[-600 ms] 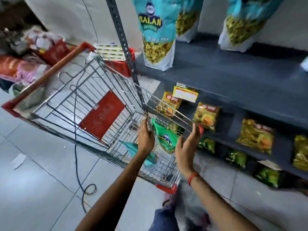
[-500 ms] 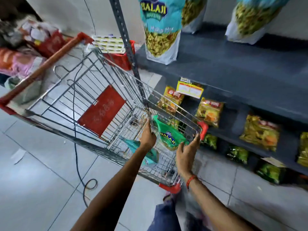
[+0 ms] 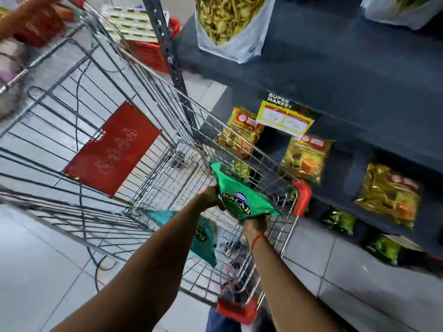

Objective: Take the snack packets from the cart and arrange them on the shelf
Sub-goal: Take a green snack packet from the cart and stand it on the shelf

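Over wire cart [image 3: 148, 130] – green pkt [image 3: 242, 200] btwn hands, L hand [image 3: 209, 197] & R hand [image 3: 255, 224] both clamped on it.

Cart top: the cart [image 3: 134, 75] is open upward, so a hand passes in and out freely.
Cart walls: wire sides close the basket all round; the right wall stands between the basket and the lower shelf rows.
Inside cart: the left hand [image 3: 211, 197], the right hand [image 3: 255, 224] and the green packet [image 3: 242, 200] they hold fill the near right corner; a teal packet [image 3: 203, 238] lies below.
Upper shelf: the shelf board [image 3: 335, 75] has bare room right of the big white bag [image 3: 230, 27].
Upright post [image 3: 172, 65]: blocks the shelf's left edge (just beside the cart).
Lower rows: yellow packets [image 3: 304, 159] fill the front.
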### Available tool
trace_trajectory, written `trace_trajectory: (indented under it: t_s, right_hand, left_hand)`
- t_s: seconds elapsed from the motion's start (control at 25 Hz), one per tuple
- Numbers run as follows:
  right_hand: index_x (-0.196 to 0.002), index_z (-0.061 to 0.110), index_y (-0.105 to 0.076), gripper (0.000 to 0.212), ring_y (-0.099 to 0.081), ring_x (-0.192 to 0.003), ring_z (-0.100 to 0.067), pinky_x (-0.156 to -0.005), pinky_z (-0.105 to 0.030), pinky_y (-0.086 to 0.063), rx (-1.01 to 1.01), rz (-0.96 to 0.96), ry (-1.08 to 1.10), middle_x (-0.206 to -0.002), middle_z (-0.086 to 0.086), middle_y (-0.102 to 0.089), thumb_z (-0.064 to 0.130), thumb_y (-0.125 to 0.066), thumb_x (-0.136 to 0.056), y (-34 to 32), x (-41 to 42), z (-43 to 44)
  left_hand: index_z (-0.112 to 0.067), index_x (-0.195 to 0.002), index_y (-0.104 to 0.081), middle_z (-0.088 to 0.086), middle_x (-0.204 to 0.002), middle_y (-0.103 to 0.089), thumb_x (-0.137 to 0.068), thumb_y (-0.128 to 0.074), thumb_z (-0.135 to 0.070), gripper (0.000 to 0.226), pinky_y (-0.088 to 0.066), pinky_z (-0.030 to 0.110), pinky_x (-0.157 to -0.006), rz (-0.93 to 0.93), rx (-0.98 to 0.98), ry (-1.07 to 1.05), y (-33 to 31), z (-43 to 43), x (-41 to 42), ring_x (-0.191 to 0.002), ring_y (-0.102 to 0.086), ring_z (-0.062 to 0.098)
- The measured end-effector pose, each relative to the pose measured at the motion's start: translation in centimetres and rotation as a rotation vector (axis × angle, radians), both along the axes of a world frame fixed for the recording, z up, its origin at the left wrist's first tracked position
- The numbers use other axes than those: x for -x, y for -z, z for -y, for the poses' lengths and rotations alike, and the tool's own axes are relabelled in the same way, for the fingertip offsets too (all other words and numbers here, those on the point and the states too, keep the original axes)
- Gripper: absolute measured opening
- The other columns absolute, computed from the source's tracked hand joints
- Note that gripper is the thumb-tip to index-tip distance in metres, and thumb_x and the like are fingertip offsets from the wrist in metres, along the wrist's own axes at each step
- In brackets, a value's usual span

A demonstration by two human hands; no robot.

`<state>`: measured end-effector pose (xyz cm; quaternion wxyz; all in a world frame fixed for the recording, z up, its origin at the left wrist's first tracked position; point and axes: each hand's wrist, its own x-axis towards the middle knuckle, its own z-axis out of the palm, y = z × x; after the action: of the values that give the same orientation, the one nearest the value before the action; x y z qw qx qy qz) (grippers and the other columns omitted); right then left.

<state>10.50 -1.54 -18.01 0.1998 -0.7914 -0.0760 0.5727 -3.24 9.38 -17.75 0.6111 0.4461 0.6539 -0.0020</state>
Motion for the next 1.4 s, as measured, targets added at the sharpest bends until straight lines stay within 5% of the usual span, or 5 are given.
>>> trace_trajectory:
  t_s: [0.28,0.6,0.84,1.08,1.4]
  right_hand:
    - [-0.108,0.002,-0.060,0.037,-0.064,-0.100,-0.024,-0.080,-0.024,-0.052,-0.318,0.164,-0.166,-0.112,-0.014,-0.068,0.000,-0.072,-0.073,-3.5,-1.5,-4.6]
    - [-0.100,0.006,-0.059,0.041,-0.062,-0.093,-0.020,-0.066,-0.011,-0.047,-0.669,0.115,-0.229,-0.100,-0.005,-0.067,0.017,-0.081,-0.066,-20.9,-8.1,-2.8]
    - [-0.099,0.019,-0.062,0.038,-0.064,-0.076,0.003,-0.079,-0.019,-0.056,-0.968,0.077,-0.085,-0.106,-0.007,-0.067,0.003,-0.077,-0.068,-28.6,-19.4,-3.5]
    - [-0.117,0.008,-0.057,0.078,-0.065,-0.090,-0.006,-0.071,-0.012,-0.055,-1.092,0.099,0.049,-0.106,-0.003,-0.068,0.034,-0.086,-0.050,-30.7,-35.0,-1.3]
    - [-0.110,0.013,-0.056,0.041,-0.063,-0.087,-0.011,-0.061,-0.015,-0.056,-1.092,0.092,0.134,-0.098,0.000,-0.066,-0.004,-0.069,-0.075,-31.0,-49.2,-0.4]
  left_hand:
    - [0.002,-0.121,-0.048,0.022,-0.129,-0.056,-0.066,-0.065,0.020,0.060,-0.044,0.047,-0.103,0.094,-0.084,-0.023,-3.6,-1.4,-0.3,-0.123,-0.051,0.034]
    - [-0.008,-0.114,-0.058,0.010,-0.117,-0.067,-0.065,-0.081,-0.010,0.054,-0.049,0.033,-0.095,0.216,-0.598,0.021,-20.5,1.8,-1.4,-0.105,-0.063,0.020]
    - [-0.009,-0.101,-0.064,0.005,-0.090,-0.069,-0.057,-0.084,-0.029,0.052,-0.053,0.027,-0.068,0.286,-0.813,0.031,-29.0,0.2,-13.0,-0.078,-0.061,0.017]
    - [-0.013,-0.095,-0.068,0.011,-0.094,-0.076,-0.047,-0.076,-0.048,0.060,-0.054,0.039,-0.080,0.350,-0.849,0.102,-31.4,1.5,-29.6,-0.083,-0.068,0.019]
    - [-0.004,-0.114,-0.061,0.015,-0.117,-0.067,-0.067,-0.081,-0.021,0.054,-0.051,0.040,-0.094,0.414,-0.720,0.125,-31.6,1.6,-45.8,-0.106,-0.063,0.028]
